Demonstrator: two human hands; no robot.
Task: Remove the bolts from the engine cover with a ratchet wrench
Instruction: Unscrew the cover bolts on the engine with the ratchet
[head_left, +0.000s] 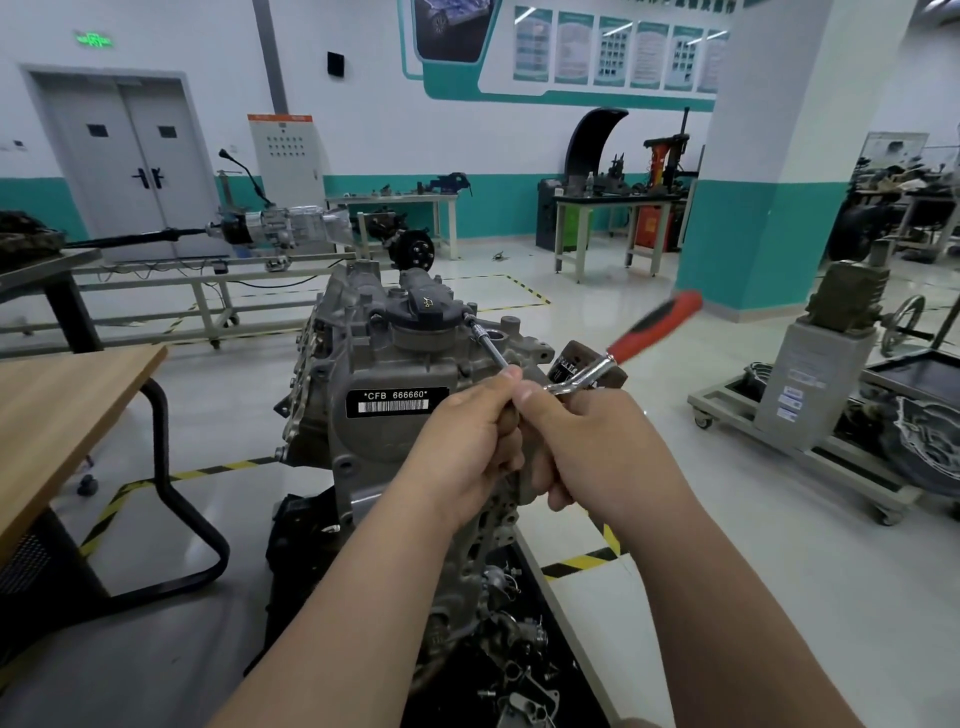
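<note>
A grey engine (374, 364) with a "CFB 666660" label stands in front of me, with a dark round cover (423, 312) on top. A ratchet wrench (652, 325) with a red-and-black handle points up to the right. Its chrome extension bar (488, 345) runs up-left to a bolt (469, 317) at the cover's right edge. My left hand (467, 441) and my right hand (597, 447) meet at the ratchet head, fingers curled around the lower end of the extension and the head. The ratchet head itself is mostly hidden by my fingers.
A wooden table (57, 410) stands at left with a black tube leg. Loose metal parts (519, 670) lie on a dark tray below the engine. A grey wheeled stand (810, 415) is at right, a teal-and-white pillar (769, 182) behind it. Yellow-black floor tape (582, 564) marks the bay.
</note>
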